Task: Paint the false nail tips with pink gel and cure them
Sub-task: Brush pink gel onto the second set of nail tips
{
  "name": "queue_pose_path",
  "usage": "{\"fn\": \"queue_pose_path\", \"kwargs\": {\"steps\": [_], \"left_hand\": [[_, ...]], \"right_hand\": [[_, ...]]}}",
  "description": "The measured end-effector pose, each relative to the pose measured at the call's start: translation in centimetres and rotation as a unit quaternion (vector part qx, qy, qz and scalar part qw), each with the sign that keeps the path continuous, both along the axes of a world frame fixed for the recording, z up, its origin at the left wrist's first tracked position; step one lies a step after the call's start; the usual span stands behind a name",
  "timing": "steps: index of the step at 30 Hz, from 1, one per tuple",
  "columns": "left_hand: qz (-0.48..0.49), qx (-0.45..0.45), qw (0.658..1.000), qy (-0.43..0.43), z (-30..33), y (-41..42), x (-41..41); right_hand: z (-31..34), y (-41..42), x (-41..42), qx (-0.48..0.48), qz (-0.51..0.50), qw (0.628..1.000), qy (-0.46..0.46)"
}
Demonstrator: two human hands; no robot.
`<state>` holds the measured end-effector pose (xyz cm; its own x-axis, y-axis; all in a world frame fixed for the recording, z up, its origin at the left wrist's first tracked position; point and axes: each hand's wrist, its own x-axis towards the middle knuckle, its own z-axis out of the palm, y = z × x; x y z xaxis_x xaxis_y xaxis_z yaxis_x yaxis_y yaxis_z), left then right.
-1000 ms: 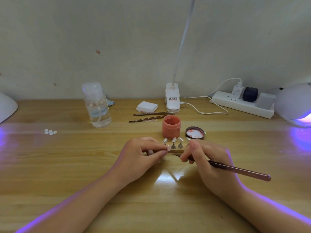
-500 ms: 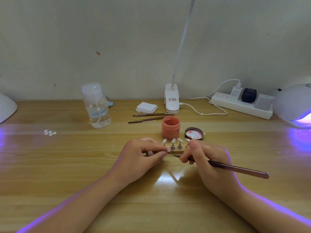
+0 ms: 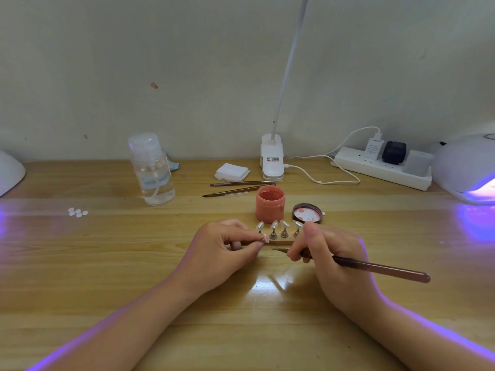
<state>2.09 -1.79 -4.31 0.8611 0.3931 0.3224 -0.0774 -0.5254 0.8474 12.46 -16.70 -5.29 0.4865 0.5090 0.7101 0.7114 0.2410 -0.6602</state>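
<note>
At table centre, left hand [image 3: 225,253] pinched a nail tip [image 3: 266,238]; right hand [image 3: 332,261], at 3 o'clock, gripped the brush [image 3: 375,267], fingers curled.

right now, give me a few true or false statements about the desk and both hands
1. The pink plastic gel jar stands open, its round lid beside it. True.
2. The right hand holds a slim brown brush. True.
3. The left hand lies flat, holding nothing. False: its fingers pinch a small nail tip.
4. The clear liquid bottle lies on its side. False: it stands upright.
</note>
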Motion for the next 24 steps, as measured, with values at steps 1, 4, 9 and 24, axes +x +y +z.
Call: {"fn": "queue_pose_path", "kwargs": {"steps": [1,4,9,24], "left_hand": [[0.000,-0.002,1.000,0.001,0.00,-0.02,0.00],[-0.001,-0.008,1.000,0.003,-0.02,-0.02,-0.01],[0.002,-0.014,1.000,0.003,0.00,-0.07,0.01],[0.007,-0.010,1.000,-0.004,0.19,-0.23,-0.05]], "right_hand": [[0.05,0.02,0.00,0.000,-0.007,1.000,-0.005],[0.23,0.39,-0.09,-0.010,-0.039,0.998,-0.040],[0.03,0.34,-0.01,-0.017,-0.022,0.999,-0.039],[-0.05,0.00,-0.12,-0.001,0.010,0.999,0.030]]}}
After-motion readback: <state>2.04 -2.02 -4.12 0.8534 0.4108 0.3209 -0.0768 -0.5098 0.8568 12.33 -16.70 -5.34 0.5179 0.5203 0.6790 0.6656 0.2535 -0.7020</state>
